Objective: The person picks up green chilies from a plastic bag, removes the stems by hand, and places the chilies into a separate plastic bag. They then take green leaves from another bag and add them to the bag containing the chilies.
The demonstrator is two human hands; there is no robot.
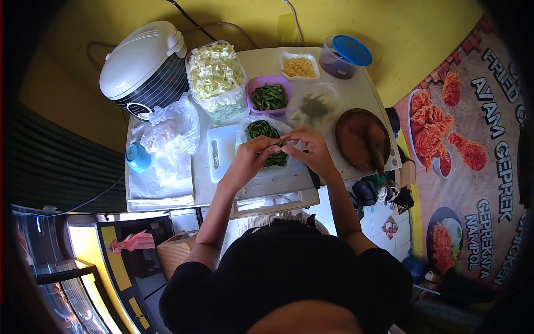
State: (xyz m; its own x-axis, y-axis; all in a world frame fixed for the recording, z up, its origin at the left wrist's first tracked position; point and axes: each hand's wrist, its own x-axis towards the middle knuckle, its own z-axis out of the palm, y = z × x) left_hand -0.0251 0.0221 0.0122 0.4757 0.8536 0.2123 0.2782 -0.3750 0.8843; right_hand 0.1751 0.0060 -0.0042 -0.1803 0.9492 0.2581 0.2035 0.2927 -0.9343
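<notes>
Fingers (297, 136) around green vegetable piece (282, 143)

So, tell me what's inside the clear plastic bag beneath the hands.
Dark green vegetable pieces show inside the clear plastic bag. The left hand and right hand block part of the view; whatever lies beneath the top layer is hidden.

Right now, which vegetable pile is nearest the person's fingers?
The long green vegetables in translucent plastic, beneath the left hand and right hand; the green pieces in the purple plastic bowl and chopped cabbage in the clear plastic box are farther.
</notes>
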